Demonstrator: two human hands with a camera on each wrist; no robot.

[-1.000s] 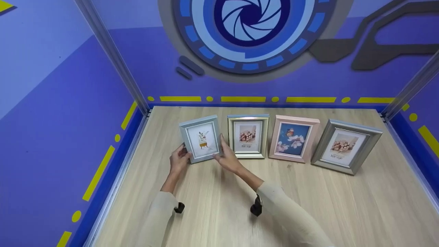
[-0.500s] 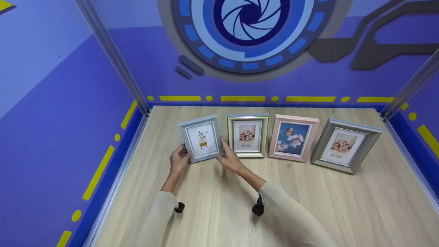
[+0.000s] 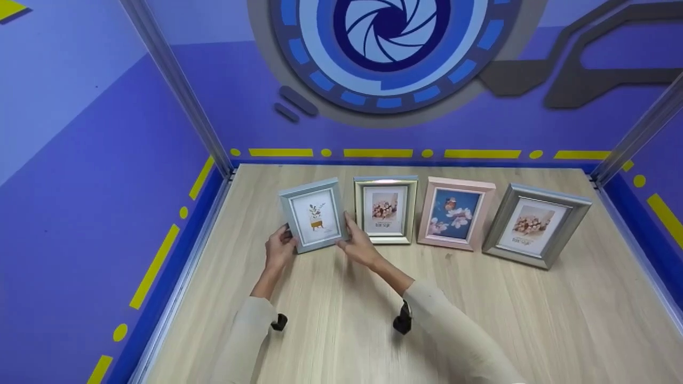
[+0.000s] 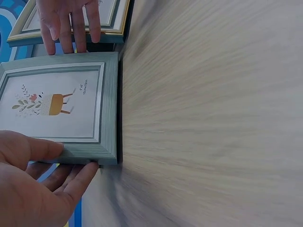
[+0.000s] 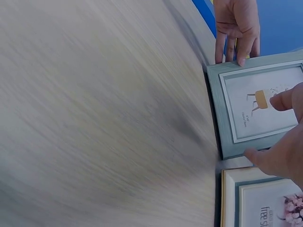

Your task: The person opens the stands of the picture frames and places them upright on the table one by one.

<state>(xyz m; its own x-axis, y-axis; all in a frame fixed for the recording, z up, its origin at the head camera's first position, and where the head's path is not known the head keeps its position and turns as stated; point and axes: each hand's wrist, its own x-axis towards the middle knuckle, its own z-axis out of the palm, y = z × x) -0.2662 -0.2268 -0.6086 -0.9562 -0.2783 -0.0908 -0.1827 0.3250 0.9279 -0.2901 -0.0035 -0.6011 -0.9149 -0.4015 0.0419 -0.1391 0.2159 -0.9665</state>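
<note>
A light blue-grey picture frame (image 3: 315, 216) with a potted-plant print stands slightly turned at the left end of a row. My left hand (image 3: 279, 249) pinches its lower left corner, thumb (image 4: 49, 148) on the front and fingers at the side edge. At the frame's right edge is my right hand (image 3: 358, 246), with fairly straight fingers (image 4: 93, 23) touching or close to that edge. Its palm faces the frame. Just right of this hand a gold-and-blue picture frame (image 3: 386, 241) stands, partly behind the fingers. The back of the blue-grey frame is hidden.
Farther right stand a pink picture frame (image 3: 483, 213) with a blossom print and a grey-silver picture frame (image 3: 565, 229), angled inward. All stand on a wooden tabletop (image 3: 341, 330), bounded by a blue back wall (image 3: 224, 106) and side walls with metal corner posts.
Over the second, my right hand has shifted very slightly beside the frame's lower right edge. The frames and my left hand look the same; the view drifts a little.
</note>
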